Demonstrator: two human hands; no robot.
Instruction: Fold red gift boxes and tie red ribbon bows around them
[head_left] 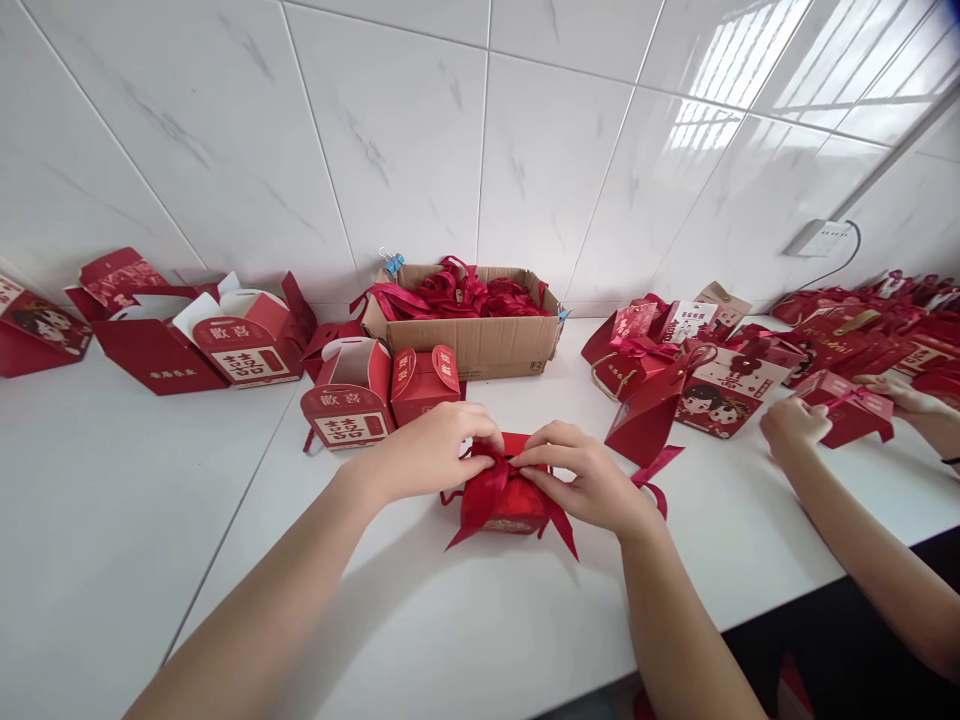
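A small red gift box (516, 508) sits on the white table in front of me, with a dark red ribbon (489, 492) tied across its top. The ribbon's two tails hang down the near side. My left hand (442, 445) pinches the ribbon's bow at its left, thumb and fingers together. From the right, my right hand (589, 475) pinches the bow beside the knot. The fingertips of both hands nearly meet over the box and partly hide the knot.
A cardboard box (480, 345) of red ribbons stands against the tiled wall. Red candy boxes (349, 400) stand left of it, more (724, 385) at right. A loose ribbon (660, 480) lies near my right wrist. At far right a co-worker's hands (799, 430) hold another red box (851, 408).
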